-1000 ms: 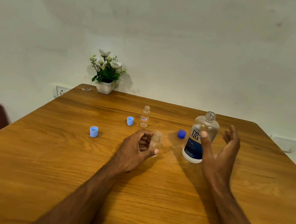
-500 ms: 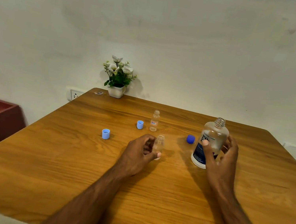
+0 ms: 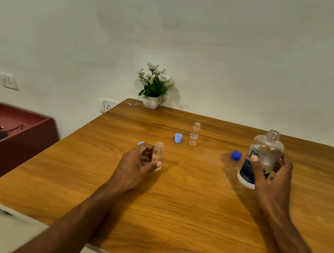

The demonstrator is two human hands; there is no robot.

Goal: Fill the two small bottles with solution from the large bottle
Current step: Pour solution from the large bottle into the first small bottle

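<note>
The left hand (image 3: 136,163) curls its fingers around a small bottle (image 3: 158,155) standing on the surface (image 3: 182,204). The right hand (image 3: 270,181), open half a second ago, now grips the large bottle (image 3: 262,155) at far right, lifted slightly.

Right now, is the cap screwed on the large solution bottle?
No, the large solution bottle shows its bare threaded neck, and a dark blue cap lies on the wooden table beside it.

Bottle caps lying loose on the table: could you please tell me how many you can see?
3. A light blue cap stands left of the far small bottle, another light blue cap peeks from behind the left hand, and a dark blue cap lies left of the large bottle.
</note>
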